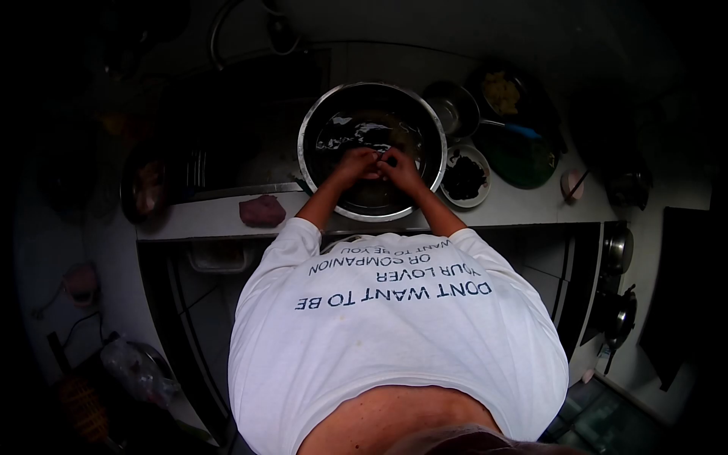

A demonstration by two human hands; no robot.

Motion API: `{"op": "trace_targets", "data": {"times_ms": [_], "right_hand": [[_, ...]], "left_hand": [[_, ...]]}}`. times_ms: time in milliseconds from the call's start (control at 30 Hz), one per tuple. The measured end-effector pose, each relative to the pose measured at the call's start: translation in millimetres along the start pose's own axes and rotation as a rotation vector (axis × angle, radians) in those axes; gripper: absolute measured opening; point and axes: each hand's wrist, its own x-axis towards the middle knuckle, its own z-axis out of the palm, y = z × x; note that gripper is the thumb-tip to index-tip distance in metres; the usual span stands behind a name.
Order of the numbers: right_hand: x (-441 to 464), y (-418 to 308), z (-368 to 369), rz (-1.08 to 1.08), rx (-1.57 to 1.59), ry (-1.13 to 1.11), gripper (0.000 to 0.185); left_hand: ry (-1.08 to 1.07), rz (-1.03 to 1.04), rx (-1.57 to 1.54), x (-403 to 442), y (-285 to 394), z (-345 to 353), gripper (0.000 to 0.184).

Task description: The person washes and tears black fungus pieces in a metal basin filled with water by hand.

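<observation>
A large metal basin (pixel 306 163) with water and dark contents stands on the counter in front of me. Over its near half, my left hand (pixel 356 167) has its fingers curled and pressed together. Close beside it, my right hand (pixel 400 168) pinches with thumb and fingers, the fingertips of both hands nearly meeting. Whatever is between them is too small and dark to make out. Just right of the basin sits a white plate (pixel 485 194) heaped with dark, crinkled pieces (pixel 462 177).
A strainer or pan with a blue handle (pixel 522 130) lies behind the plate, near a green board (pixel 523 163) and a dish of yellow pieces (pixel 501 92). Left of the basin are a purplish cloth (pixel 262 211) and the sink edge (pixel 250 189). A pink cup (pixel 573 184) stands far right.
</observation>
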Motion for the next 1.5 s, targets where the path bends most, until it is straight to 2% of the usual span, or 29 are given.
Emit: {"op": "trace_targets", "data": {"times_ms": [200, 300, 400, 500, 533, 633, 667, 767, 833, 900, 967, 1033, 1100, 1167, 1200, 1267, 1300, 1367, 1400, 1500], "right_hand": [[5, 7, -7, 0.146, 0.106, 0.018, 0.009], [6, 23, -10, 0.21, -0.023, 0.126, 0.009], [6, 30, -12, -0.117, -0.578, 0.149, 0.011], [3, 29, -4, 0.026, -0.601, -0.041, 0.014], [3, 27, -3, 0.07, -0.53, -0.043, 0.014], [4, 23, -2, 0.211, -0.332, -0.035, 0.015], [5, 23, -4, 0.264, -0.276, -0.022, 0.015], [7, 25, -7, 0.316, -0.185, 0.004, 0.016], [7, 25, -7, 0.317, -0.131, 0.008, 0.017], [8, 25, -7, 0.321, -0.056, 0.007, 0.016], [9, 25, -7, 0.335, 0.013, 0.015, 0.016], [9, 22, -8, 0.359, 0.072, 0.031, 0.016], [9, 18, -9, 0.393, 0.119, 0.054, 0.016], [11, 23, -13, 0.387, 0.118, 0.087, 0.016], [11, 22, -15, 0.385, 0.118, 0.105, 0.016], [10, 22, -17, 0.277, -0.066, 0.282, 0.014], [9, 23, -17, 0.221, -0.158, 0.37, 0.012], [11, 36, -21, 0.084, -0.389, 0.398, 0.011], [10, 37, -21, 0.014, -0.504, 0.41, 0.011], [7, 43, -16, 0.012, -0.745, 0.161, 0.013]], "left_hand": [[0.194, 0.021, 0.08, 9, -9, -9, 0.019], [0.249, -0.01, 0.228, 21, -23, -21, 0.018], [0.323, -0.051, 0.502, 20, -22, -22, 0.014], [0.366, 0.143, 1.048, 28, -39, -34, 0.016], [0.317, 0.118, 0.86, 30, -44, -36, 0.019], [0.251, -0.082, 0.588, 17, -25, -18, 0.017], [0.229, -0.066, 0.758, 27, -35, -27, 0.022], [0.241, -0.006, 0.917, 29, -35, -30, 0.028], [0.21, 0.179, 1.145, 30, -39, -33, 0.032], [0.229, 0.273, 1.214, 35, -47, -37, 0.035], [0.297, 0.266, 1.127, 45, -56, -40, 0.036], [0.225, 0.245, 1.12, 32, -38, -28, 0.035], [0.255, 0.254, 1.159, 23, -29, -21, 0.032], [0.386, 0.293, 1.243, 19, -27, -18, 0.029], [0.423, 0.241, 1.229, 16, -23, -15, 0.025], [0.495, 0.136, 1.201, 9, -15, -9, 0.018], [0.511, 0.181, 1.219, 8, -16, -9, 0.017], [0.541, 0.271, 1.257, 6, -21, -12, 0.018], [0.559, 0.304, 1.257, 4, -22, -9, 0.028], [0.31, 0.275, 1.368, 1, -24, 2, 0.03]]}}
